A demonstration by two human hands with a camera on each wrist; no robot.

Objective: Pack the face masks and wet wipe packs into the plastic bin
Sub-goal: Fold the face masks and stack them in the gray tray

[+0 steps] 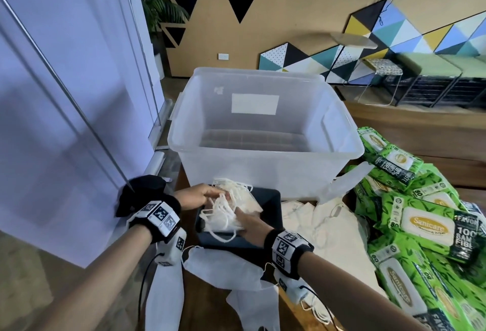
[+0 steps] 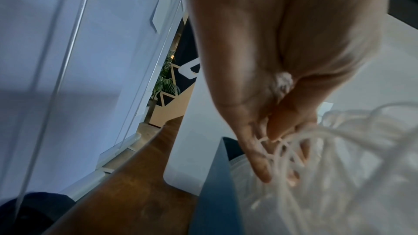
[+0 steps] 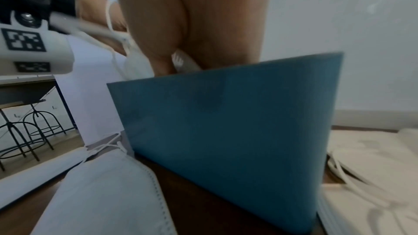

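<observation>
Fingers (image 2: 260, 165) of the left hand (image 1: 196, 195) are curled into the tangled ear loops of a bundle of face masks (image 1: 228, 211), gripping the white strings, while the right hand (image 1: 249, 224) clasps the bundle's near side, its fingers bent around the white stack. This bundle sits in a dark blue box (image 3: 226, 122) on the wooden table (image 2: 126, 201), just before the clear plastic bin (image 1: 265, 130), which stands at the table's far edge. Loose face masks (image 1: 226, 265) lie flat at the near edge, beside the box. Cream cloth bags (image 1: 323, 225) lie right of the box, and green wet wipe packs (image 1: 420, 222) are heaped along the table's right edge.
</observation>
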